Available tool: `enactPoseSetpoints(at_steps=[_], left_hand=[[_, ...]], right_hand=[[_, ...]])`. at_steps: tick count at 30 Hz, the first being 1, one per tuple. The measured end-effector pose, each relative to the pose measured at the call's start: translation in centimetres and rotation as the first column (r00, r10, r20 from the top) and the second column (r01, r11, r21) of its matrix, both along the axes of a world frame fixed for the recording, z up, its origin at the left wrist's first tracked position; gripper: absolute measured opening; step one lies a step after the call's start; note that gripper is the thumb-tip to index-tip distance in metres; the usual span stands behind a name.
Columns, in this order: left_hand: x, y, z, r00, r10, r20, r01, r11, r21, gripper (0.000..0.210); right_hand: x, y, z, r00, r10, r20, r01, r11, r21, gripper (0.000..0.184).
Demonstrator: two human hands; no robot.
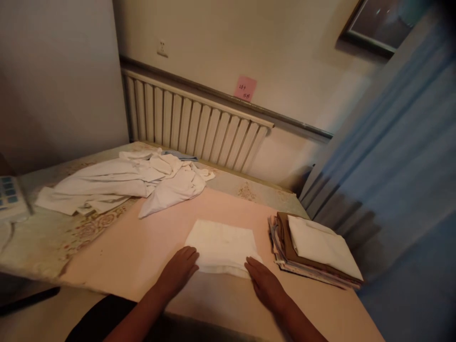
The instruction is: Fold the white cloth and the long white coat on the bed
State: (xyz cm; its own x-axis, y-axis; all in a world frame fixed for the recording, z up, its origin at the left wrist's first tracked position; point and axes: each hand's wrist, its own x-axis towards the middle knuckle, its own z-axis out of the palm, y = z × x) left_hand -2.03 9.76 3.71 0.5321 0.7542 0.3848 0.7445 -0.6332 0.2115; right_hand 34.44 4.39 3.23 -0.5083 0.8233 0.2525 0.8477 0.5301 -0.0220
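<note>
A white folded garment lies flat on the pink sheet, its near edge showing several layers. My left hand holds its left side, fingers on top and the thumb nearer to me. At the right side, near the front corner, my right hand grips the cloth with bent fingers. The undersides of both hands are hidden. To the right of my right hand stands a stack of folded clothes, brown near the top, with a white folded piece uppermost.
Loose white clothes lie crumpled at the back left on the flowered table cover. The pink sheet spreads beneath the work. A radiator stands behind the table, a blue curtain hangs at right, and a pink note is on the wall.
</note>
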Motion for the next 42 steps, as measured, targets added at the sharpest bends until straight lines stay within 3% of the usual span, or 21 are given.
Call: enactPoseSetpoints(at_steps=[3,6,9,12,16,20,23,25,26,28,31,35,38,42], left_hand=[[-0.6,-0.3,-1.4,0.999,0.017,-0.027,-0.015,0.998,0.062,0.037],[-0.4,-0.2,-2.0,0.989,0.060,-0.135,-0.050,0.996,0.078,0.036],[0.6,-0.2,-1.2,0.969,0.104,-0.224,-0.091,0.994,0.068,0.039],[1.6,-0.3,0.6,0.956,0.147,-0.256,-0.148,0.989,0.016,0.032],[2.0,-0.7,4.7,0.966,0.177,-0.187,-0.185,0.982,-0.027,0.022],[1.4,-1.8,11.3,0.988,0.153,-0.023,-0.153,0.988,-0.030,0.022],[0.8,-2.0,16.1,0.979,0.177,0.102,-0.161,0.975,-0.151,0.017],[0.7,-1.2,17.6,0.973,0.199,0.119,-0.160,0.947,-0.278,0.014],[0.7,-0.6,17.6,0.972,0.210,0.107,-0.158,0.917,-0.366,0.013],[1.2,1.0,16.2,0.978,0.205,0.034,-0.157,0.837,-0.525,0.019],[2.3,3.3,11.8,0.978,0.206,-0.042,-0.191,0.790,-0.583,0.022],[3.4,5.0,6.6,0.966,0.249,-0.072,-0.244,0.779,-0.577,0.030],[3.3,5.3,5.0,0.949,0.305,-0.077,-0.297,0.784,-0.546,0.032],[3.6,4.1,4.9,0.913,0.398,-0.086,-0.393,0.804,-0.446,0.033]], right_hand=[[-0.2,0.3,-1.0,1.000,-0.012,-0.005,0.012,0.996,0.086,0.055],[-0.7,0.5,-2.0,0.997,-0.071,-0.030,0.075,0.982,0.173,0.051],[-1.3,0.6,-2.4,0.990,-0.128,-0.065,0.140,0.963,0.231,0.046],[-2.0,0.6,-1.6,0.981,-0.150,-0.121,0.175,0.956,0.235,0.041],[-2.4,0.2,2.7,0.939,-0.195,-0.282,0.241,0.961,0.137,0.036],[-1.6,-0.5,10.2,0.849,-0.214,-0.484,0.259,0.965,0.028,0.033],[-0.2,-0.2,14.9,0.736,-0.318,-0.597,0.316,0.942,-0.111,0.029],[0.7,0.8,15.9,0.692,-0.389,-0.608,0.338,0.919,-0.203,0.029],[1.0,1.6,15.7,0.685,-0.429,-0.588,0.341,0.903,-0.261,0.030],[1.3,3.1,13.8,0.691,-0.507,-0.515,0.346,0.858,-0.380,0.030],[0.7,4.8,9.0,0.695,-0.557,-0.454,0.363,0.818,-0.447,0.027],[-0.3,5.6,3.5,0.675,-0.596,-0.435,0.414,0.794,-0.445,0.030],[-0.2,5.8,1.9,0.670,-0.600,-0.438,0.454,0.797,-0.398,0.032],[0.1,5.3,1.9,0.681,-0.591,-0.432,0.511,0.807,-0.297,0.034]])
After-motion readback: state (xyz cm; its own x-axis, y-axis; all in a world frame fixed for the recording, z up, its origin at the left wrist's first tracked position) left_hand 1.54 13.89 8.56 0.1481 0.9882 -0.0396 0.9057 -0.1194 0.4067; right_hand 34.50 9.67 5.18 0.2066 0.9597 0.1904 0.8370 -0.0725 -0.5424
